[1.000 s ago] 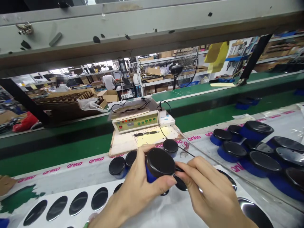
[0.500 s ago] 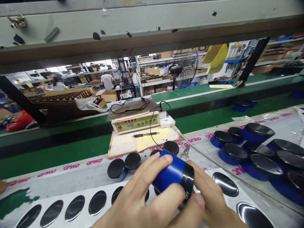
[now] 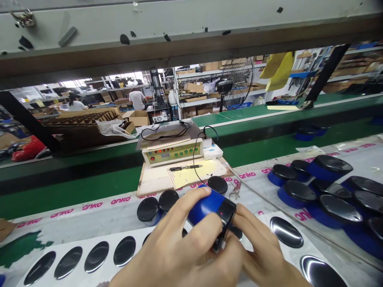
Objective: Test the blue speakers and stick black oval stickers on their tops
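Note:
A blue-and-black round device [image 3: 206, 205] is held tilted above the bench, a small red light showing on its black end. My left hand [image 3: 182, 243] wraps round its blue body, fingers over the top and thumb beneath. At the black end, my right hand [image 3: 260, 239] has its bent fingers against the device; its fingertips are partly hidden behind it. A thin black cable [image 3: 195, 159] runs down from a control box [image 3: 172, 153] and disappears behind the device. Beneath the hands lies a white sheet [image 3: 74, 275] with glossy black ovals [image 3: 96, 257].
Several blue devices with black tops [image 3: 335, 207] crowd the right side. Two more black-topped pieces [image 3: 148, 209] stand left of the hands. A pen [image 3: 185, 168] rests on yellow paper. Behind runs a green conveyor [image 3: 113, 175]; a shelf beam [image 3: 179, 44] crosses overhead. Two people are in the background.
The device has turned in my hands and moved slightly left and down; the "OFF" marking seen before is hidden now. My right fingers have shifted against its black end.

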Demonstrator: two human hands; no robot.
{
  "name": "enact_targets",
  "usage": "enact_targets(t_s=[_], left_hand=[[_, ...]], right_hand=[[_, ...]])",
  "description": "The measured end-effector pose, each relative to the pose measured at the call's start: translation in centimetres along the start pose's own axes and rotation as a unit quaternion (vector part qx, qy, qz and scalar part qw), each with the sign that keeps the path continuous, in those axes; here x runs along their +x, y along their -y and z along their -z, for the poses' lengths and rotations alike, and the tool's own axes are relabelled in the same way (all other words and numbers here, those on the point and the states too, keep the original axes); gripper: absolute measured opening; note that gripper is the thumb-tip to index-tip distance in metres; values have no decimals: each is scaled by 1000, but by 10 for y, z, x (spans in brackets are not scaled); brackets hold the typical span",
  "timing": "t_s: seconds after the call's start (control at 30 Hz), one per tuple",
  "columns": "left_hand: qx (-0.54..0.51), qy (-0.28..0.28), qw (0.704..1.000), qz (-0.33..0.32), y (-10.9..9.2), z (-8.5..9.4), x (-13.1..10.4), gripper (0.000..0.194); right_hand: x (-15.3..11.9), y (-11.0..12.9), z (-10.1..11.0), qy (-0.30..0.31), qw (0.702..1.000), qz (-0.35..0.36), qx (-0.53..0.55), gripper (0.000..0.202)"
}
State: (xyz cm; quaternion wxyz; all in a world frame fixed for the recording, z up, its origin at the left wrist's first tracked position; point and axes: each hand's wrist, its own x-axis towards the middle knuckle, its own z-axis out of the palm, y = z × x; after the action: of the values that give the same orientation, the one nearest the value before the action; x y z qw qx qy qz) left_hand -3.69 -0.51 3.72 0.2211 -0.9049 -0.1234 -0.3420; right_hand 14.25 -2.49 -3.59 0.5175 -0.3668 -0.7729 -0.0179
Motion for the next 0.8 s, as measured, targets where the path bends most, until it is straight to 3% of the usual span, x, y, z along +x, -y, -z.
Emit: enact_targets(t_s=[0.13,0.2,0.3,0.37,0.4,0.47,0.53,0.57,0.67,0.73,0.8], left_hand=[[-59,-1,997,50,4,-3,-7,13],[-87,14,992,95,5,-4,-12,34],[-103,128,974,153,10,-6,-19,68],[-113,204,954,188,18,-4,-22,66],[-110,214,948,206,24,-1,-23,59],[-77,174,948,255,37,6,-24,50],[-62,118,946,296,43,11,-23,48],[-84,115,942,303,41,11,-22,50],[-197,183,928,258,21,-12,-16,61],[-195,200,936,213,3,-45,-14,69],[-141,197,948,208,-9,-83,-14,72]], right_hand=[[-1,-4,5,7,1000,-5,-24,15],[0,-5,8,24,999,13,-44,19],[2,-5,10,72,992,67,-79,24],[2,-7,12,96,986,99,-97,23],[2,-9,15,98,983,107,-108,20],[2,-20,24,65,983,94,-142,13],[2,-37,37,-17,979,34,-198,9],[2,-48,45,-64,970,-12,-235,8],[-1,-85,66,-148,928,-124,-318,23],[-6,-107,74,-141,909,-178,-349,33],[-14,-125,79,-112,896,-223,-367,36]])
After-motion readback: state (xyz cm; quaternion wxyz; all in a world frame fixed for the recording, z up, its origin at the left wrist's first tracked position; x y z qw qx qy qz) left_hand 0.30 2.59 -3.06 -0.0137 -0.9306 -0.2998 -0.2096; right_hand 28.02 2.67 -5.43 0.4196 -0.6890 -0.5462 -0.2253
